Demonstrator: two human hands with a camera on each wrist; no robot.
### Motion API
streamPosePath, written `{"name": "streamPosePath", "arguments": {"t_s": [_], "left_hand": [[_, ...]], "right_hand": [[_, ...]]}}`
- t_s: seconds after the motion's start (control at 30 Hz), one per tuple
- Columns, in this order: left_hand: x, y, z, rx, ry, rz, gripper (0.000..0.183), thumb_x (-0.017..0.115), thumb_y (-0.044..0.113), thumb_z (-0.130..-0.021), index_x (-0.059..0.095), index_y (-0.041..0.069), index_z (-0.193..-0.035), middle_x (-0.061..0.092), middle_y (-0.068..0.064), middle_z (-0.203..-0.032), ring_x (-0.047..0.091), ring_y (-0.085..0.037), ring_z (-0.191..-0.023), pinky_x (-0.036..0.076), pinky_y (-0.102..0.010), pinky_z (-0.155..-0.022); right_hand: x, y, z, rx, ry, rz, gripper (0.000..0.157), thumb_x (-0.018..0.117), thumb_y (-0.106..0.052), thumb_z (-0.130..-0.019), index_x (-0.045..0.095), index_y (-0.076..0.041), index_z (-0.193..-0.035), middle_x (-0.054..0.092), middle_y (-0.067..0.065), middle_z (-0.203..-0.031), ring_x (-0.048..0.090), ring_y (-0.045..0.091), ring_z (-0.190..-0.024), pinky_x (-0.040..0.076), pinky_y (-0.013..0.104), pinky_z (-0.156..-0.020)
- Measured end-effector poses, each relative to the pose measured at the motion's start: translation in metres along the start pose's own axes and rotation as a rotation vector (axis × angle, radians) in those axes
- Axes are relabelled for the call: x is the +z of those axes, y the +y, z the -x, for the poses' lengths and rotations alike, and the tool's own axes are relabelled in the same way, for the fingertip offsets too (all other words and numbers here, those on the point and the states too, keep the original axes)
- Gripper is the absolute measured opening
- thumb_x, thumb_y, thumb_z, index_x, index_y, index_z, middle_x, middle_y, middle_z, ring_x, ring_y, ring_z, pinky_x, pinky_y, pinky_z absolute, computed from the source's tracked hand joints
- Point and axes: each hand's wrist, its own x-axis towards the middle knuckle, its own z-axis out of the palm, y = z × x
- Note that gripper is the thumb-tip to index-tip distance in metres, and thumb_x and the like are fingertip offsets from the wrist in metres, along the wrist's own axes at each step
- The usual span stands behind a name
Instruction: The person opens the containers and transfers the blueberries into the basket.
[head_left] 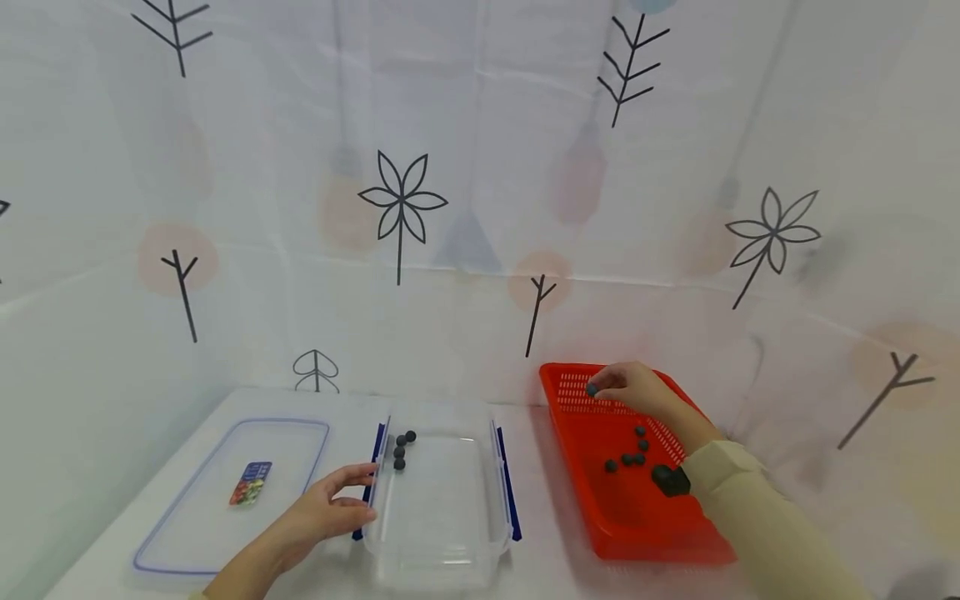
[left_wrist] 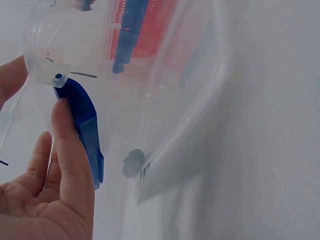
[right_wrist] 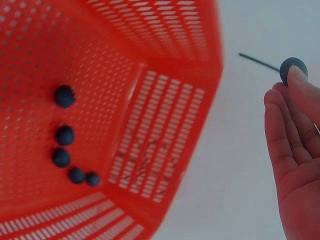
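My right hand point(head_left: 634, 388) is raised over the far end of the red basket point(head_left: 600, 533). It pinches one blueberry point(right_wrist: 293, 69) between thumb and fingertips. Several dark blueberries point(right_wrist: 64, 135) lie on the basket's floor, beside dark green lumps point(head_left: 670, 480) partly hidden by the sleeve. My left hand point(head_left: 330, 510) rests at the left side of a clear plastic container point(head_left: 442, 550), fingers fairly straight and spread. In the left wrist view a finger lies along the container's blue side latch point(left_wrist: 86, 125). Several blueberries point(head_left: 399, 452) sit inside the container along its left wall.
A clear lid point(head_left: 202, 533) with a blue edge and a printed label point(head_left: 251, 483) lies flat on the white table, left of the container. Another blue latch point(head_left: 510, 483) hangs out on the container's right side. Behind everything rises a patterned white curtain point(head_left: 480, 333).
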Motion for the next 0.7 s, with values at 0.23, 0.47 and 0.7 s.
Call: {"name": "streamPosePath", "arguments": {"t_s": [0.23, 0.47, 0.7], "left_hand": [[0.002, 0.003, -0.002, -0.013, 0.027, -0.015, 0.072, 0.076, 0.015, -0.077, 0.041, 0.007, -0.139, 0.042, -0.016, -0.133, 0.052, -0.023, -0.096, 0.049, -0.038, -0.080], [0.002, 0.002, -0.003, -0.022, 0.014, 0.008, 0.072, 0.076, 0.015, -0.077, 0.040, 0.007, -0.139, 0.040, -0.016, -0.134, 0.051, -0.023, -0.097, 0.049, -0.038, -0.080], [0.000, -0.001, -0.002, -0.030, 0.007, 0.018, 0.072, 0.075, 0.014, -0.078, 0.039, 0.006, -0.140, 0.039, -0.017, -0.134, 0.051, -0.022, -0.096, 0.049, -0.038, -0.080]], "right_hand": [[-0.001, 0.021, 0.015, 0.050, -0.009, 0.000, 0.018, 0.065, -0.007, -0.087, 0.065, 0.003, -0.102, 0.066, 0.008, -0.093, 0.061, 0.027, -0.086, 0.051, 0.041, -0.077], [0.008, 0.052, 0.022, 0.092, -0.042, -0.006, 0.018, 0.066, -0.004, -0.085, 0.065, 0.004, -0.101, 0.065, 0.008, -0.092, 0.060, 0.028, -0.084, 0.052, 0.041, -0.074], [0.018, 0.065, 0.029, 0.137, -0.069, 0.002, 0.016, 0.067, 0.001, -0.082, 0.065, 0.006, -0.097, 0.065, 0.011, -0.088, 0.059, 0.026, -0.078, 0.052, 0.038, -0.069]]}}
